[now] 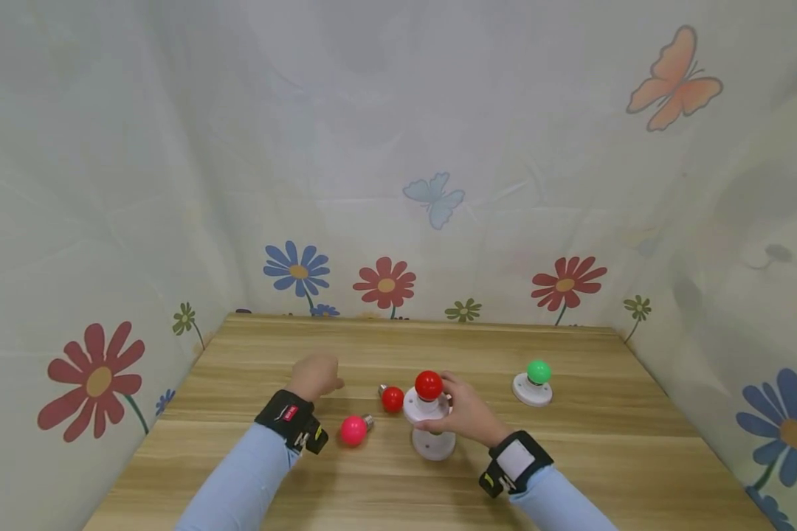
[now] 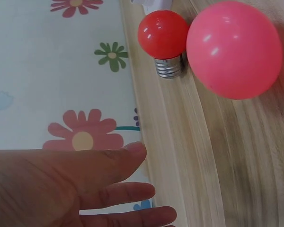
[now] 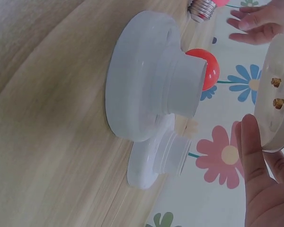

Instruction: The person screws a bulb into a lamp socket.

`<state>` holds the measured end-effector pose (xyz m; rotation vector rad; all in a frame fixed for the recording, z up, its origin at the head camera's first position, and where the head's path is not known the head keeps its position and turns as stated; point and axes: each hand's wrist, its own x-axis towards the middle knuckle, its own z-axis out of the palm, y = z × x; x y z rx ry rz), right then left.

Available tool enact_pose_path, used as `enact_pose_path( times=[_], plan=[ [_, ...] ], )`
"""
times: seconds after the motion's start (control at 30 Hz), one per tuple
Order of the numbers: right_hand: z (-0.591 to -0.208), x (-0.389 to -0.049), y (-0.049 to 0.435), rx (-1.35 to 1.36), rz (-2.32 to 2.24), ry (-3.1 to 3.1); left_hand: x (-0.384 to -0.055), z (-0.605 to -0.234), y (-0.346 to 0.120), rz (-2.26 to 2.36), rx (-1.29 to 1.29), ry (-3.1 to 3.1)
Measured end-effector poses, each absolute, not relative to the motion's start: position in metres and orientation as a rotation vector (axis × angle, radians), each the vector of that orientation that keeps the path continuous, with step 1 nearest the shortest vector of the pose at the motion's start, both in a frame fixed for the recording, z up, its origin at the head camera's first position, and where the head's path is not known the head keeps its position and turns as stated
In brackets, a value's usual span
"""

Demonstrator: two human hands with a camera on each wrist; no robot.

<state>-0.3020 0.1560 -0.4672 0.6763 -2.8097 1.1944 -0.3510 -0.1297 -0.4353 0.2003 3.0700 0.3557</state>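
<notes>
My right hand (image 1: 465,411) grips a white lamp holder (image 1: 415,405) by its round base, lifted off the table. A red bulb (image 1: 429,385) stands upright in it. Two brass screws show on the base's underside in the right wrist view. Below it, an empty white lamp holder (image 1: 433,447) sits on the table, with a second empty one (image 3: 154,163) behind it. My left hand (image 1: 315,376) hovers at the left with fingers extended, holding nothing. Nearest to it lie a pink bulb (image 1: 353,430) and a loose red bulb (image 1: 392,400), both with bare metal screw ends.
Farther right on the wooden table (image 1: 611,435) stands another white lamp holder (image 1: 530,393) with a green bulb (image 1: 539,371) in it. Flower-printed cloth (image 1: 345,184) hangs behind the table's back edge and along both sides.
</notes>
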Motion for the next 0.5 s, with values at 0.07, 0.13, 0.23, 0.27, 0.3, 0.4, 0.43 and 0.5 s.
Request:
enact_pose_path(
  times=[0.07, 0.13, 0.23, 0.27, 0.3, 0.4, 0.43, 0.5],
  plan=[
    [-0.467, -0.301, 0.156, 0.668, 1.202, -2.809, -0.350, -0.437, -0.132, 0.347, 0.184, 3.018],
    [-0.466, -0.300, 0.156, 0.666, 1.210, -2.806, -0.349, -0.438, -0.132, 0.335, 0.177, 2.993],
    [-0.465, -0.301, 0.158, 0.685, 1.221, -2.792, -0.347, -0.438, -0.131, 0.321, 0.166, 2.989],
    [-0.464, -0.302, 0.159, 0.691, 1.222, -2.787, -0.346, -0.437, -0.131, 0.316, 0.162, 2.990],
    [-0.462, -0.304, 0.161, 0.690, 1.226, -2.781, -0.346, -0.437, -0.131, 0.311, 0.160, 2.992],
    [-0.455, -0.313, 0.170, 0.615, 1.259, -2.759, -0.345, -0.436, -0.130, 0.303, 0.167, 2.998],
    [-0.453, -0.318, 0.175, 0.571, 1.268, -2.749, -0.345, -0.436, -0.129, 0.307, 0.171, 3.001],
    [-0.450, -0.331, 0.186, 0.441, 1.287, -2.718, -0.345, -0.436, -0.129, 0.318, 0.179, 3.006]
  ],
)
